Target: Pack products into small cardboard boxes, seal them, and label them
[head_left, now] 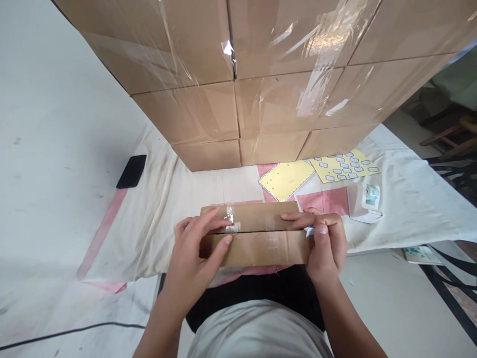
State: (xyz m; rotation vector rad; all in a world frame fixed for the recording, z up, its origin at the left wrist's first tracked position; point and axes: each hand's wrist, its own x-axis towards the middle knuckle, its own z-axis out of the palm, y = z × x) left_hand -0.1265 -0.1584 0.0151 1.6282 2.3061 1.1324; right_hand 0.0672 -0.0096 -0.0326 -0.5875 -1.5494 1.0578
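Observation:
A small cardboard box [257,248] lies lengthwise before me, a narrow seam between its two top flaps. Clear tape [230,216] crosses the seam near the left end, and another strip sits right of the middle. My left hand [199,243] rests over the left end with fingers spread, thumb on the near flap and fingertips by the tape. At the right end, my right hand [326,243] is closed, thumb against curled fingers, with a small white and blue piece [310,231] showing at the pinch. Its index finger stretches over the far flap.
Stacked cardboard boxes [276,109] under clear wrap rise behind. Two yellow sheets [286,180] lie at their foot. A white tape dispenser [365,201] stands on the right, a black phone [131,171] on the left. A pale cloth with pink patches [201,186] covers the table.

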